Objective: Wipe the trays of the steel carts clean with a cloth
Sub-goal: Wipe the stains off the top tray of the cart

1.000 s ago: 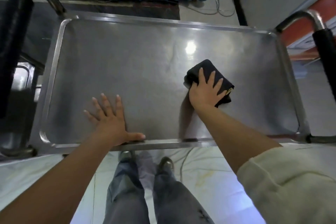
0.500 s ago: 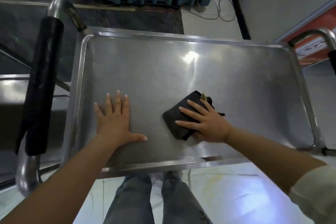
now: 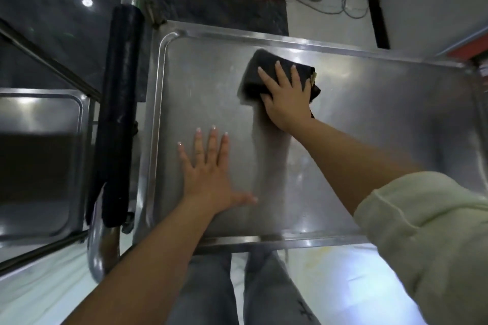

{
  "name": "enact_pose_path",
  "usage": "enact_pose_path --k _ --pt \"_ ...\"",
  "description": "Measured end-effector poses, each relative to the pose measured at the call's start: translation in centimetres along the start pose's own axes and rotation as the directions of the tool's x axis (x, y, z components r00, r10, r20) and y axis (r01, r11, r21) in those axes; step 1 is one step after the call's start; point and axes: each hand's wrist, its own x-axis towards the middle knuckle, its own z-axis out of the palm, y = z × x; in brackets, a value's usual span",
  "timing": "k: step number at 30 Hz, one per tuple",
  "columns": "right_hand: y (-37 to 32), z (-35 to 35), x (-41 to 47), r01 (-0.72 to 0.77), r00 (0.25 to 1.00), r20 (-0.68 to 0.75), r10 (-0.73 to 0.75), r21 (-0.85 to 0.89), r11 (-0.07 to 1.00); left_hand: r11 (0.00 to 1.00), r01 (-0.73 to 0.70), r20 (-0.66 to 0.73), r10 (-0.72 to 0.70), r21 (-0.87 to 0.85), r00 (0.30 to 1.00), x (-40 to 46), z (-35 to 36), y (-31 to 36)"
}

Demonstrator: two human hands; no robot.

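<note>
I see black cloth (image 3: 266,71) under my right hand (image 3: 286,97), fingers flat, pressing, not clamped; cloth sits far-centre on steel tray (image 3: 369,119), long axis left-right. Left hand (image 3: 208,174) nearer me, spread flat, bracing tray. Unwiped room, I judge: tray's right half. Padded cart handle (image 3: 118,103) left; second tray (image 3: 39,161) beyond.

The tray (image 3: 369,119) in mid-frame was smooth brushed steel, glossy with glare spots. The cloth (image 3: 266,71) on it looked soft, matt and black. At left, the cart handle (image 3: 118,113) wore dull black padding over polished metal tube. The floor (image 3: 330,266) below shone pale.
</note>
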Motion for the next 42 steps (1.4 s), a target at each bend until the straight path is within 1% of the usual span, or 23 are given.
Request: enact_pose_path --k 3,5,8,11,13,17,20,22,24,27,28,30,33,36,38,40,41,42 --pt "0.6 1.0 -6.7 0.186 0.983 -0.002 -0.186 -0.038 0.982 1.000 -0.007 -0.002 0.007 -0.024 1.000 -0.3 -0.3 -0.1" --pt "1.3 2.1 -12.2 0.258 0.966 -0.007 -0.259 -0.055 0.965 0.999 -0.011 0.002 0.011 -0.037 1.000 -0.4 -0.3 -0.2" --pt "2.8 3.9 -20.0 0.291 0.957 0.021 -0.291 -0.099 0.952 0.998 -0.035 0.010 0.036 -0.044 0.999 -0.6 -0.7 -0.1" --pt "3.3 4.7 -24.3 0.300 0.952 0.104 -0.289 -0.114 0.947 0.998 -0.062 -0.002 0.062 -0.032 0.998 -1.1 -1.0 -0.4" --pt "2.7 4.4 -23.9 0.268 0.960 0.113 -0.256 -0.102 0.958 0.997 -0.078 -0.008 0.078 0.006 0.997 -1.6 -0.9 -0.9" --pt "-0.9 3.7 -18.5 0.104 0.993 0.059 -0.101 -0.048 0.993 0.995 -0.086 -0.008 0.087 0.047 0.996 -3.8 0.2 -2.1" --pt "-3.9 3.8 -14.9 0.070 0.997 0.042 -0.069 -0.026 0.997 0.997 -0.070 -0.041 0.072 0.043 0.997 -5.8 1.7 -2.7" --pt "-5.0 3.7 -14.1 0.093 0.995 0.043 -0.092 -0.032 0.995 0.998 -0.053 -0.061 0.056 0.043 0.997 -6.4 2.3 -3.1" --pt "-4.5 3.6 -14.9 0.157 0.987 0.054 -0.154 -0.062 0.986 0.998 -0.052 -0.071 0.055 0.044 0.996 -6.4 2.6 -3.2" --pt "-1.9 3.5 -18.5 0.331 0.942 0.087 -0.324 -0.087 0.940 0.997 -0.060 -0.092 0.064 0.047 0.994 -6.4 3.0 -3.4" --pt "-0.7 3.6 -20.2 0.361 0.931 0.088 -0.354 -0.077 0.930 0.997 -0.065 -0.100 0.070 0.050 0.993 -6.4 3.1 -3.4" --pt "2.1 4.1 -23.8 0.377 0.924 0.099 -0.369 -0.077 0.923 0.996 -0.066 -0.109 0.072 0.052 0.991 -6.4 3.2 -3.6" --pt "7.4 4.2 -27.8 0.308 0.950 0.088 -0.301 -0.082 0.948 0.997 -0.046 -0.115 0.053 0.060 0.992 -6.4 3.2 -3.5" --pt "11.5 3.3 -27.9 0.119 0.988 0.106 -0.116 -0.022 0.993 0.998 0.032 -0.111 -0.027 0.046 0.993 -6.9 3.5 -3.0" --pt "11.8 3.2 -26.6 -0.004 0.993 0.119 0.008 -0.036 0.999 0.995 0.098 -0.108 -0.096 0.012 0.989 -7.9 4.0 -2.6" --pt "10.3 3.3 -25.2 -0.092 0.989 0.110 0.095 -0.027 0.995 0.988 0.150 -0.127 -0.153 -0.038 0.980 -9.1 4.8 -2.4" --pt "9.1 3.3 -24.6 -0.095 0.990 0.104 0.096 -0.018 0.995 0.982 0.174 -0.138 -0.182 -0.067 0.974 -9.7 5.2 -2.3" --pt "7.7 3.4 -24.2 -0.063 0.993 0.100 0.064 -0.014 0.998 0.976 0.198 -0.143 -0.210 -0.096 0.967 -10.2 5.5 -2.2"
